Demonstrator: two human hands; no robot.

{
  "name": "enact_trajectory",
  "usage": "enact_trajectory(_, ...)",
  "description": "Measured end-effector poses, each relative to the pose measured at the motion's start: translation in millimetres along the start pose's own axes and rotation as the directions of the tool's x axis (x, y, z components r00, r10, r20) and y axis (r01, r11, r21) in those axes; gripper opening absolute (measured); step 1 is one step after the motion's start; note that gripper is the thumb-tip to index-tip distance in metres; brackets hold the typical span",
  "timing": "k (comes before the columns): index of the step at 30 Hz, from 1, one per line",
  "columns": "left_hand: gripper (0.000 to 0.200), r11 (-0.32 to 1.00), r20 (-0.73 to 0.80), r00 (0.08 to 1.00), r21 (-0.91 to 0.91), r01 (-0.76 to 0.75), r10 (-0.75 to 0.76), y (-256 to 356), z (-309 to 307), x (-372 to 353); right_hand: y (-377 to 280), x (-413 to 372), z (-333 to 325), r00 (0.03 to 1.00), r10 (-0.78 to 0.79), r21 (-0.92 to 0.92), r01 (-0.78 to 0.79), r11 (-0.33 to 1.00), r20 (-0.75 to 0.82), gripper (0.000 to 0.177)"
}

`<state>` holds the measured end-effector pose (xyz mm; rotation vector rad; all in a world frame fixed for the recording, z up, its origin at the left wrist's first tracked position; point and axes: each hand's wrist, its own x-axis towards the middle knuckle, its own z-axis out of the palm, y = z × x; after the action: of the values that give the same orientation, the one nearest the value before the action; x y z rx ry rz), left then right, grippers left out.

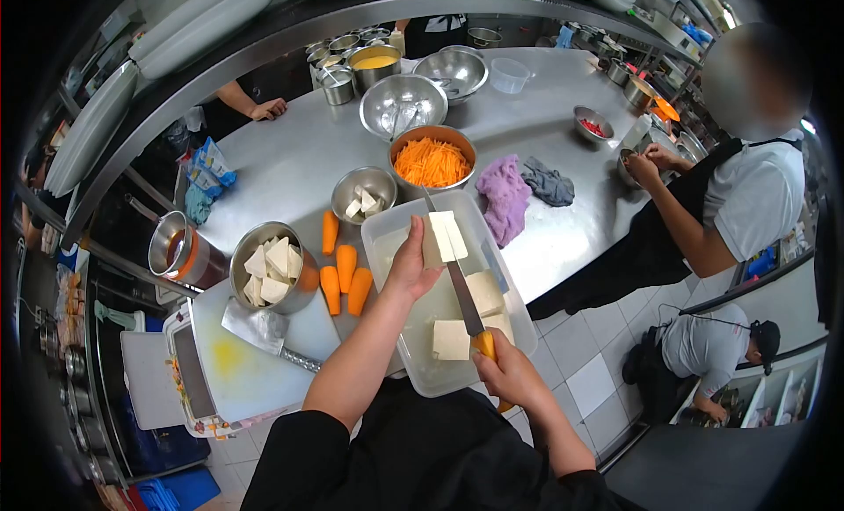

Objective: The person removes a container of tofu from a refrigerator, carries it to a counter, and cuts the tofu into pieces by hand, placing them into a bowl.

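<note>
My left hand (411,263) holds a white block of tofu (447,237) over a translucent plastic tub (385,234). My right hand (510,370) grips the yellow handle of a long knife (466,300), whose blade runs up along the tofu; a lengthwise line divides the block's top. More pale tofu blocks (451,340) sit in the tub below the blade. Left of the tub stands a steel pot of tofu pieces (274,269), and a small steel bowl (362,178) with a few white pieces is just behind.
Peeled carrots (346,266) lie left of the tub. Behind it stands a pot of shredded carrot (432,162), with a purple cloth (504,194) to its right. A cleaver (255,328) rests on the white cutting board (230,379). Co-workers stand right (747,194) and crouch lower right (703,348).
</note>
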<state>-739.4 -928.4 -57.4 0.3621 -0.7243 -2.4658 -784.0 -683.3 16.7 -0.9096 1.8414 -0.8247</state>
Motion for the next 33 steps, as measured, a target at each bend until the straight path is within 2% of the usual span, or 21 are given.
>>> enact_trajectory(5,0.062,1.0,0.014,1.0,-0.012,0.015,-0.015,1,-2,-1,0,4,2,0.999,0.034,0.025,-0.035,0.999,0.032,0.033)
enact_trajectory(11,0.064,0.999,-0.013,0.999,0.013,0.036,-0.036,7,14,-7,6,10,7,0.999,-0.002,0.044,0.0,0.999,0.033,0.033)
enact_trajectory(14,0.065,1.0,0.028,0.999,0.019,0.019,-0.02,7,14,-4,11,15,11,0.999,0.005,0.048,-0.007,0.999,0.051,0.033)
enact_trajectory(18,0.071,0.997,-0.003,1.0,0.079,0.005,-0.005,8,16,-5,9,16,13,0.998,0.014,0.042,-0.016,0.999,0.055,0.034)
enact_trajectory(27,0.07,0.994,-0.04,0.999,0.107,-0.03,0.035,9,13,-5,10,20,17,0.995,-0.077,-0.101,0.071,0.992,-0.061,0.029)
enact_trajectory(29,0.07,0.993,-0.039,0.998,0.108,-0.045,0.049,9,12,-6,1,18,7,0.992,0.056,0.227,-0.079,0.971,0.109,0.021)
enact_trajectory(32,0.067,0.997,-0.118,0.992,0.068,-0.043,0.051,6,5,-1,-4,10,-6,0.985,0.083,0.247,-0.119,0.962,0.151,0.019)
enact_trajectory(33,0.067,0.996,-0.207,0.976,0.07,-0.059,0.072,5,4,0,0,7,-14,0.984,0.079,0.241,-0.116,0.964,0.157,0.019)
